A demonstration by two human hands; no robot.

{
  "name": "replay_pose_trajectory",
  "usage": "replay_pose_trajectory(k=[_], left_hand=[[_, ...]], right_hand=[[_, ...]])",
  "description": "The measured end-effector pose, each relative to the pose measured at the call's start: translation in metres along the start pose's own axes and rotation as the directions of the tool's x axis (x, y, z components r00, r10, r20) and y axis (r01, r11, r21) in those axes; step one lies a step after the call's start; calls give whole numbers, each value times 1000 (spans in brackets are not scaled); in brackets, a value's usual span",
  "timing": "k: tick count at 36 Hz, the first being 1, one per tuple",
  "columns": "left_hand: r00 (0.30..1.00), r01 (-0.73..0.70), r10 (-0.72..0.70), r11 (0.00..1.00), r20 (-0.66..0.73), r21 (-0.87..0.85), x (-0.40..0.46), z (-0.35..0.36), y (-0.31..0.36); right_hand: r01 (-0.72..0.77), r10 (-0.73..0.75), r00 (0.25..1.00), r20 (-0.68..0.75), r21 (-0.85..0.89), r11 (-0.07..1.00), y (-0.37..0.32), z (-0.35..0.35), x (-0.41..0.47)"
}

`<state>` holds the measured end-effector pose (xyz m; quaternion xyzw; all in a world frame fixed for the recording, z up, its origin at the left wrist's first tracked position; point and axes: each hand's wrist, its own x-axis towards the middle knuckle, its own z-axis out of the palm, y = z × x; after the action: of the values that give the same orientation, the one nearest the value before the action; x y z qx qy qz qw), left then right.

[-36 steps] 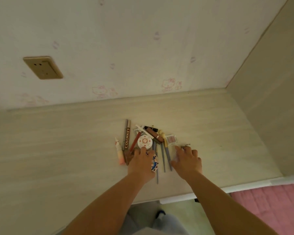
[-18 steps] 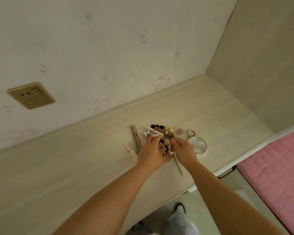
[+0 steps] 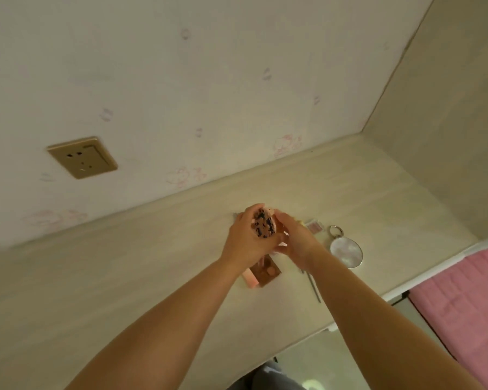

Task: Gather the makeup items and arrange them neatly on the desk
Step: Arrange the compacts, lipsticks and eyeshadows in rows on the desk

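- Above the tabletop (image 3: pixel 158 266), left hand (image 3: pixel 245 240) gripped a round patterned compact (image 3: pixel 263 223), lifted clear of the pile.
- Right hand (image 3: pixel 296 240) curled against its far side, pinching the edge.
- Compact looked light, rigid, smooth; best held by the rim.
- Both forearms reached forward, wrists close together.
- Mirror keyring (image 3: pixel 346 251) lay just right.

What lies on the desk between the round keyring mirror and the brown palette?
In the head view, both hands: the right hand nearer the round mirror, the left hand above the brown palette.
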<state>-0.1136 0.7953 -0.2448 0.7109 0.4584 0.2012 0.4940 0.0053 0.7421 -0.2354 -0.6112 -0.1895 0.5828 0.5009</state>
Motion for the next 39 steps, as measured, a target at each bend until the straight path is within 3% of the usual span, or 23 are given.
replay_pose_trajectory(k=[6,10,12,16,20,23,26,30,39], left_hand=[[977,212,-209,949,39,-231,11,-22,16],[955,287,-291,880,48,-378,14,-34,21],[944,323,-322,868,69,-377,12,-40,25],[910,413,-389,818,146,-399,9,-57,26],[893,447,-407,850,190,-280,3,-77,16],[924,381,-368,909,101,-169,-1,-90,2],[988,151,-150,984,24,-89,-10,-103,-16],[993,-107,102,991,65,80,-12,-117,-31],[989,-141,144,987,-25,82,1,-114,-49]], right_hand=[[23,-41,950,308,62,998,-24,0,-2],[59,-9,898,440,-99,993,-38,7,3],[104,-10,878,478,-170,980,-39,13,6],[95,-46,879,474,-80,992,-33,28,15],[91,-45,869,492,-71,993,-26,47,24],[28,-24,898,439,-1,1000,-23,60,29],[-77,30,911,412,97,992,-16,74,31],[-124,67,917,392,122,985,-7,93,36],[-86,49,905,423,69,994,13,96,56]])
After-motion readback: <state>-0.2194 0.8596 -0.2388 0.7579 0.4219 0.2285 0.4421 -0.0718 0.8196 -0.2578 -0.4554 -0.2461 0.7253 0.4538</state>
